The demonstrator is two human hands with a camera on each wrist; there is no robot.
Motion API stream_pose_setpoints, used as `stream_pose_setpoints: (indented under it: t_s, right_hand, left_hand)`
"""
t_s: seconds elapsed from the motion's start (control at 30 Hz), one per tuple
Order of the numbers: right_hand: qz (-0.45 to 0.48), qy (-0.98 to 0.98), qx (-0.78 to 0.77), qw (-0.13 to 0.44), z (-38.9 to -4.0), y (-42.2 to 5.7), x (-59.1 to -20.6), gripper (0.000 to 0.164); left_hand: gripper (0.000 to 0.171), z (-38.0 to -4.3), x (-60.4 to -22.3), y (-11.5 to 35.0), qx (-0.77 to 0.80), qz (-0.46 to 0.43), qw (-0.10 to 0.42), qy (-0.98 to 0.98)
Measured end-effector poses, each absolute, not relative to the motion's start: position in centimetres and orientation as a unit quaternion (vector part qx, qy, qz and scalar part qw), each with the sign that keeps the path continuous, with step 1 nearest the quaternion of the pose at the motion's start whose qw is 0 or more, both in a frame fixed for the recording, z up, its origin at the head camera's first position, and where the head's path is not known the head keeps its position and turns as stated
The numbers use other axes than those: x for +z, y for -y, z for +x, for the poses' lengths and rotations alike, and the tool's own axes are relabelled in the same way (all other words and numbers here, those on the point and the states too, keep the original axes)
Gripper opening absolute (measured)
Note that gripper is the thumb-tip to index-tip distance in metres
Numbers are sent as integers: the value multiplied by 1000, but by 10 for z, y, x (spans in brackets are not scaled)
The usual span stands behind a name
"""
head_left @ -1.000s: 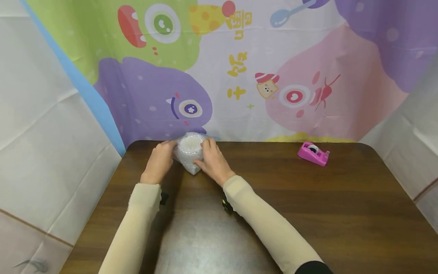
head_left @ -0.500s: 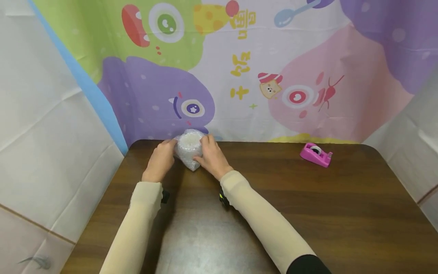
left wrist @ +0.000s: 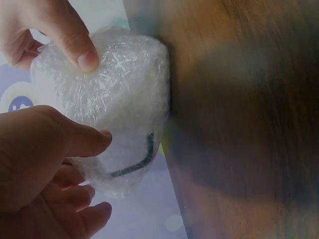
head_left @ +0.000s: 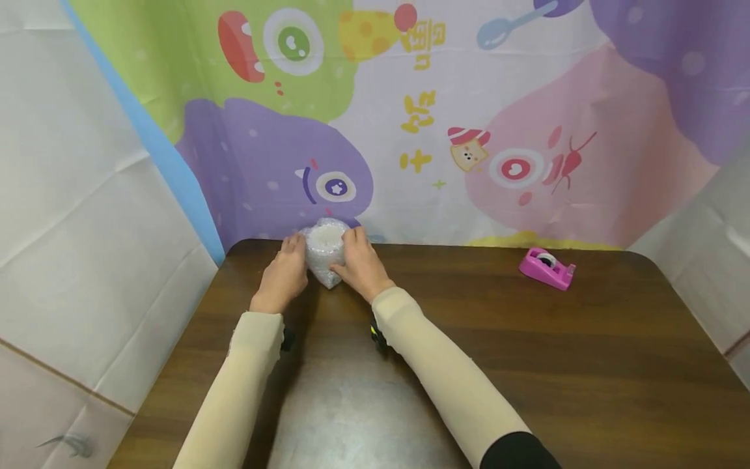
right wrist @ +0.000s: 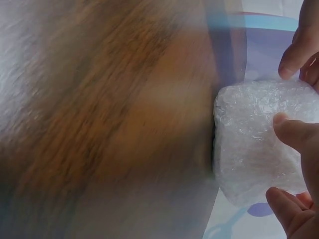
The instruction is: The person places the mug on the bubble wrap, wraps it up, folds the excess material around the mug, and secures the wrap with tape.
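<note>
A bubble-wrapped, cup-shaped object (head_left: 325,251) stands near the table's far edge, pale and round on top. Through its wrap, the left wrist view shows a dark curved strip (left wrist: 137,167); what lies inside is otherwise unclear. On the right side, my right hand (head_left: 363,266) holds the bundle, its thumb on the near face and fingers reaching round the far side. My left hand (head_left: 284,277) is at the bundle's left side, fingers loosely bent and thumb close to the wrap's edge. The right wrist view shows that thumb (right wrist: 293,62) just off the wrap or barely touching.
A pink tape dispenser (head_left: 547,268) with a roll sits at the far right of the brown wooden table (head_left: 469,365). Behind the table hangs a colourful cartoon curtain (head_left: 410,195); pale tiled walls (head_left: 88,195) flank it.
The left fingers, which gripped a loose flap of wrap, now lie straighter along the bundle's side, and the flap no longer sticks out. The right hand keeps its hold. The head view shifts slightly.
</note>
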State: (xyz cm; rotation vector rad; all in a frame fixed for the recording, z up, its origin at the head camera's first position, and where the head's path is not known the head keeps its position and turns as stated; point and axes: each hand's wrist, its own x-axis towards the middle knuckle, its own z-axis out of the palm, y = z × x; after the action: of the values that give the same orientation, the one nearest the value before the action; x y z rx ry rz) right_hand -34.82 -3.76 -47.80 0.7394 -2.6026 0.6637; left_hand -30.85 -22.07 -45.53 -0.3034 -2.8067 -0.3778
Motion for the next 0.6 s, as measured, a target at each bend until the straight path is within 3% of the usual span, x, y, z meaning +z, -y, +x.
stream_pose_setpoints:
  t_s: [0.6]
  right_hand:
    - [237, 934, 229, 141, -348, 48, -471, 65]
  left_hand:
    - [62, -317, -452, 224, -149, -92, 112, 978]
